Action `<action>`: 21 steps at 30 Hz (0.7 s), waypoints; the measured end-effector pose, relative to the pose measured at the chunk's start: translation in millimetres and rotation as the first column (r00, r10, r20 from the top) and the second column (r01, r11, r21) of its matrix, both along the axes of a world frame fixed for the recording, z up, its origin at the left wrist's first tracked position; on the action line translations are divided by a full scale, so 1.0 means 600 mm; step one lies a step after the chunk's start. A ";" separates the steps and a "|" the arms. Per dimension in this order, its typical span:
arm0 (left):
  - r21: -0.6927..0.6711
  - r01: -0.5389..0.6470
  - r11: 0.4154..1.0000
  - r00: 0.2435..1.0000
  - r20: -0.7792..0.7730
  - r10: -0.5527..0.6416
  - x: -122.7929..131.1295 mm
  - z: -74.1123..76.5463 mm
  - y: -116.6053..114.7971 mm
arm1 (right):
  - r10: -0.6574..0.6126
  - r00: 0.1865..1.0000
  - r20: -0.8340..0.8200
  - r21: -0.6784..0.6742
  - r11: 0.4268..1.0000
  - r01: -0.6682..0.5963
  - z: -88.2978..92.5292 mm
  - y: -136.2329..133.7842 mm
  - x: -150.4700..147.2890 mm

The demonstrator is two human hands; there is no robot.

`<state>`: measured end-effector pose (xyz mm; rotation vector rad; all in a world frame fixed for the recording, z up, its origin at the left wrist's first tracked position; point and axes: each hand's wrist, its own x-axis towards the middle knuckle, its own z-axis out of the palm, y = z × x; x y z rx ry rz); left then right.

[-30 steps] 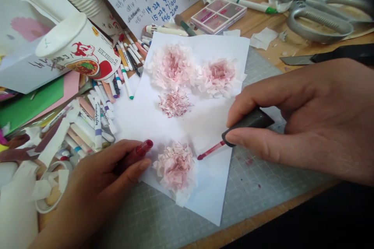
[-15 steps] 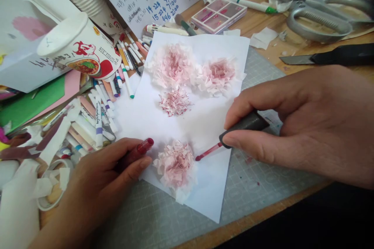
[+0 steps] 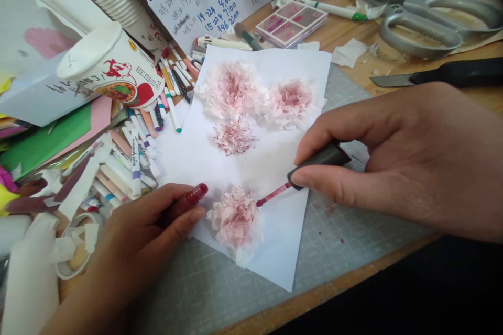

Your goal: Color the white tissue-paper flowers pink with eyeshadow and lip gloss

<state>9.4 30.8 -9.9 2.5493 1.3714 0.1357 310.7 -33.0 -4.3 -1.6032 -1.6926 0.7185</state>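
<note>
Between the thumb and fingers of my right hand (image 3: 377, 162) is a dark-capped lip gloss applicator (image 3: 320, 164). Its red tip meets or nearly meets the right edge of a pink-white paper flower (image 3: 236, 220); exact contact is hard to tell. My left hand (image 3: 145, 241) is closed round a red lip gloss tube (image 3: 192, 196), its open mouth pointing up and right, just left of that flower. Farther back on the white paper sheet (image 3: 275, 162) lie a small red-edged flower (image 3: 234, 137) and two larger pink flowers, one left (image 3: 231, 89) and one right (image 3: 291, 100).
A grey cutting mat (image 3: 334, 251) lies beneath the sheet. Many markers (image 3: 135, 159) are heaped at left by a paper cup (image 3: 113, 70). Scissors (image 3: 422, 26), a knife (image 3: 440, 73) and a palette case (image 3: 291, 23) sit toward the back right.
My right hand has moved slightly left and up, bringing the applicator tip from beside the near flower to its right edge. My left hand still holds the tube in nearly the same place.
</note>
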 end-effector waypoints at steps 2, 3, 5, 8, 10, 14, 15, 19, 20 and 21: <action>0.002 0.011 1.000 1.000 -0.001 -0.011 0.001 0.000 -0.001 | -0.027 1.000 0.000 -0.003 1.000 0.027 0.004 0.002 -0.003; 0.007 0.018 1.000 1.000 -0.007 -0.018 0.001 -0.001 -0.001 | -0.031 1.000 0.007 -0.027 0.999 0.031 0.007 0.003 -0.004; 0.024 0.025 0.999 1.000 -0.002 -0.025 0.003 -0.002 0.000 | -0.012 1.000 0.029 -0.103 0.995 0.015 0.011 0.005 -0.008; 0.044 0.032 0.999 0.999 0.021 -0.033 0.004 -0.003 0.000 | -0.008 0.999 0.048 -0.127 0.992 0.014 0.014 0.003 -0.010; 0.046 0.025 0.999 0.999 0.022 -0.026 0.003 -0.004 0.001 | -0.019 0.999 0.032 -0.065 0.998 0.021 0.013 -0.003 -0.009; 0.016 -0.015 1.000 1.000 -0.007 0.015 -0.001 -0.007 0.001 | -0.015 1.000 -0.011 -0.008 1.000 0.015 0.012 -0.014 -0.006; 0.006 -0.027 1.000 0.999 -0.017 0.027 -0.002 -0.007 0.001 | -0.010 1.000 -0.011 -0.025 1.000 0.009 0.013 -0.016 -0.006; -0.044 -0.051 0.998 0.998 -0.045 0.049 0.000 -0.007 -0.001 | 0.013 1.000 0.025 -0.124 0.992 -0.010 0.022 -0.016 -0.011; -0.057 -0.066 0.996 0.997 -0.050 0.063 0.003 -0.006 -0.003 | 0.012 0.999 0.042 -0.139 0.990 -0.006 0.024 -0.015 -0.012; -0.070 -0.088 0.994 0.995 -0.053 0.084 0.006 -0.004 -0.005 | 0.004 0.998 0.060 -0.147 0.989 0.005 0.026 -0.014 -0.012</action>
